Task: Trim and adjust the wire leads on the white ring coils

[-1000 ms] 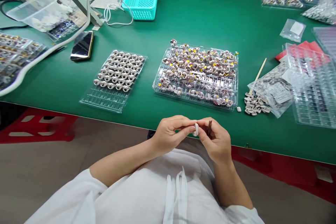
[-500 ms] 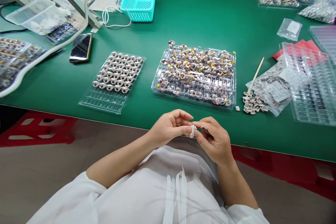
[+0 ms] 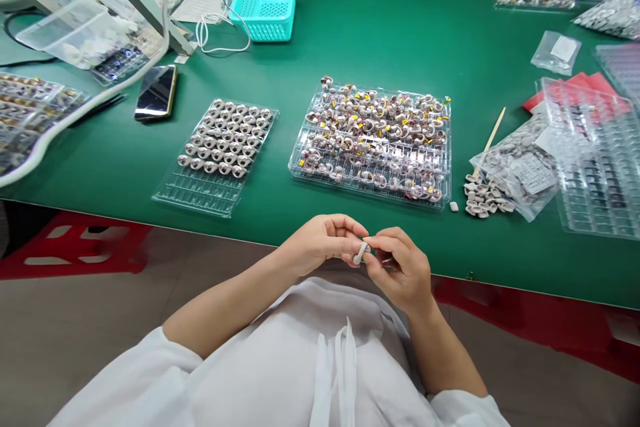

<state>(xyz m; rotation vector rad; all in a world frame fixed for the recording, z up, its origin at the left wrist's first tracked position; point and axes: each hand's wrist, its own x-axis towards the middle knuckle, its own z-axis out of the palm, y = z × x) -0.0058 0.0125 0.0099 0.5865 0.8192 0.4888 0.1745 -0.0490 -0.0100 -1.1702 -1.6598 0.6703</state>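
A small beige curved earbud part (image 3: 359,254) is pinched at the fingertips of both hands near the table's front edge. My left hand (image 3: 323,241) holds it from the left between thumb and fingers. From the right, the thumb and index finger of my right hand (image 3: 404,268) close on its other side. Just beyond the hands lies a clear tray (image 3: 295,173) heaped with similar beige parts (image 3: 367,127) bearing yellow and reddish bits. To its left, another clear tray (image 3: 195,192) carries neat rows of beige parts (image 3: 227,137); its front rows are vacant.
Small beige caps (image 3: 485,199) lie in a pile with a wooden stick (image 3: 493,133), beside a plastic bag (image 3: 525,170) and clear trays (image 3: 595,180). A phone (image 3: 156,93), a turquoise basket (image 3: 265,7) and a white cable (image 3: 100,97) occupy the left. Red stools (image 3: 80,247) stand below.
The beige earbud part has tilted and shifted slightly left in the fingers. My right hand has moved a little left with it, and the left fingers are bent more.
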